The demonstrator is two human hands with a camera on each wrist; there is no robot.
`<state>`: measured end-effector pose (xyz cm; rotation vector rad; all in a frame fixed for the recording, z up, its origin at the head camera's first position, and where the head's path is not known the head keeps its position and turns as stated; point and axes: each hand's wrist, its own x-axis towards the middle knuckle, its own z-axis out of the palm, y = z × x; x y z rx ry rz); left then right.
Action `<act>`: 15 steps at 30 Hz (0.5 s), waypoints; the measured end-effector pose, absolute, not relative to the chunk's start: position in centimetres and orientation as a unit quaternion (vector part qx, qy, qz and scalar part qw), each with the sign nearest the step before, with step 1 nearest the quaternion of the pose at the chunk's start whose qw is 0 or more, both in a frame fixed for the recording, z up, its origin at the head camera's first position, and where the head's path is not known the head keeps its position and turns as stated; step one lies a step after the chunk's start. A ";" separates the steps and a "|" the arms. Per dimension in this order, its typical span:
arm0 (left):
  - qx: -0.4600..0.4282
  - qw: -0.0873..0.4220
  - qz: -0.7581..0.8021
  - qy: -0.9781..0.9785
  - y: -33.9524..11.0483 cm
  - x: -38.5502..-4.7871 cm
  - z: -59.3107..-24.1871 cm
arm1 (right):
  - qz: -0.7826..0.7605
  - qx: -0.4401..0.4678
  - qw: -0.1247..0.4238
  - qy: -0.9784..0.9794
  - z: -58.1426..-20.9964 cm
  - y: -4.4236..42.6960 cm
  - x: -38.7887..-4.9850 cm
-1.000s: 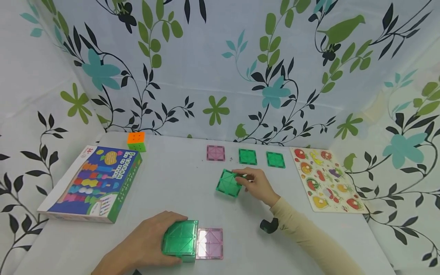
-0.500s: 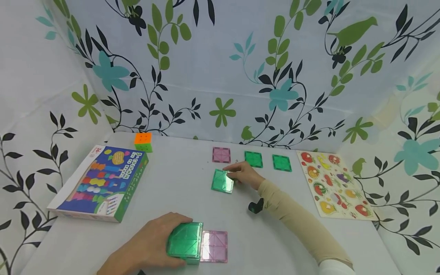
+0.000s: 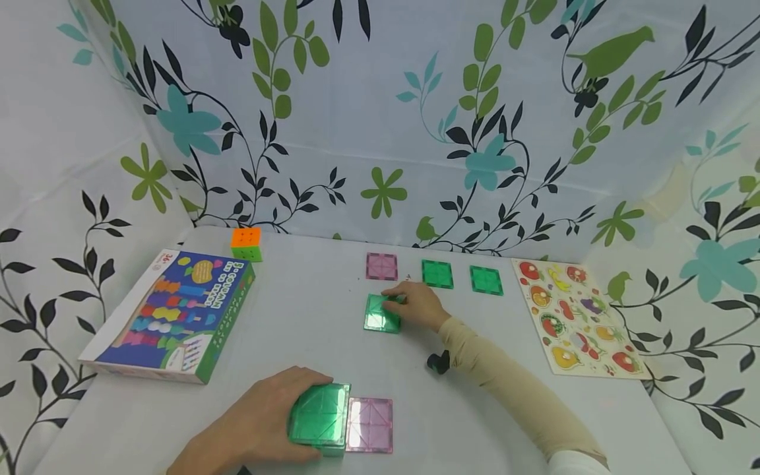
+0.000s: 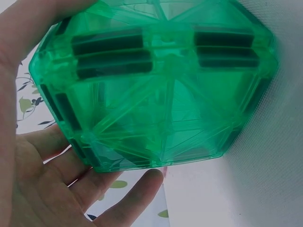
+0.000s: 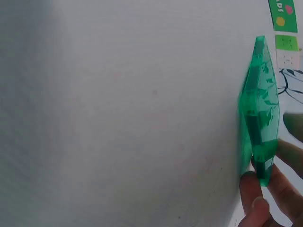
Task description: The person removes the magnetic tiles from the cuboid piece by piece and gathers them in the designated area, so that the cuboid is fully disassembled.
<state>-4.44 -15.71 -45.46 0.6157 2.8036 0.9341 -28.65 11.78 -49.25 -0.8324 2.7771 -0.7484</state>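
My left hand (image 3: pixel 255 419) grips a green see-through box made of magnetic tiles (image 3: pixel 319 419), with the thumb on the near side and fingers around the far side. In the left wrist view the box (image 4: pixel 165 94) fills most of the frame, dark magnet strips along its edges. Touching its right side is a flat pink magnetic tile (image 3: pixel 370 425). Farther out, my right hand (image 3: pixel 418 305) pinches a single green magnetic tile (image 3: pixel 378 315) at its right side. The right wrist view has that tile (image 5: pixel 266 111) nearly edge-on, at the table surface.
A pink tile (image 3: pixel 381 266) and two green tiles (image 3: pixel 437 274) lie in a row at the back. On the left are a boxed toy set (image 3: pixel 178 316) and an orange-and-green puzzle cube (image 3: pixel 246 245). A fruit picture board (image 3: pixel 576 320) lies on the right.
My right hand has brought the green tile left and down toward the table, turning it squarer to the view. The left hand still holds the box beside the pink tile.
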 end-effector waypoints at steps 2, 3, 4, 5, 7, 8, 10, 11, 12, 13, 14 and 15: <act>0.204 0.057 0.305 0.928 -15.7 -4.4 -45.5 | -0.234 -0.276 0.065 0.930 -49.2 11.8 -28.2; 0.205 0.055 0.304 0.929 -15.7 -4.4 -45.5 | -0.224 -0.275 0.065 0.933 -49.1 11.8 -28.0; 0.207 0.052 0.303 0.929 -15.7 -4.4 -45.5 | -0.215 -0.275 0.065 0.935 -49.1 11.9 -27.8; 0.207 0.050 0.303 0.929 -15.7 -4.4 -45.5 | -0.206 -0.277 0.064 0.936 -49.1 11.9 -27.6; 0.208 0.050 0.304 0.928 -15.7 -4.4 -45.6 | -0.191 -0.280 0.068 0.938 -49.1 11.9 -27.2; 0.208 0.051 0.305 0.928 -15.7 -4.4 -45.6 | -0.187 -0.282 0.069 0.939 -49.1 12.0 -27.1; 0.207 0.054 0.308 0.927 -15.7 -4.4 -45.6 | -0.179 -0.287 0.072 0.938 -49.2 12.0 -26.8; 0.207 0.055 0.309 0.927 -15.7 -4.4 -45.5 | -0.175 -0.289 0.073 0.938 -49.2 12.0 -26.7; 0.207 0.056 0.309 0.926 -15.7 -4.5 -45.5 | -0.172 -0.291 0.074 0.938 -49.3 12.1 -26.7; 0.207 0.057 0.310 0.926 -15.7 -4.5 -45.5 | -0.170 -0.294 0.074 0.938 -49.3 12.1 -26.6; 0.207 0.057 0.310 0.926 -15.7 -4.5 -45.5 | -0.171 -0.298 0.073 0.936 -49.3 12.1 -26.5; 0.207 0.058 0.310 0.926 -15.7 -4.5 -45.5 | -0.171 -0.303 0.072 0.935 -49.4 12.1 -26.4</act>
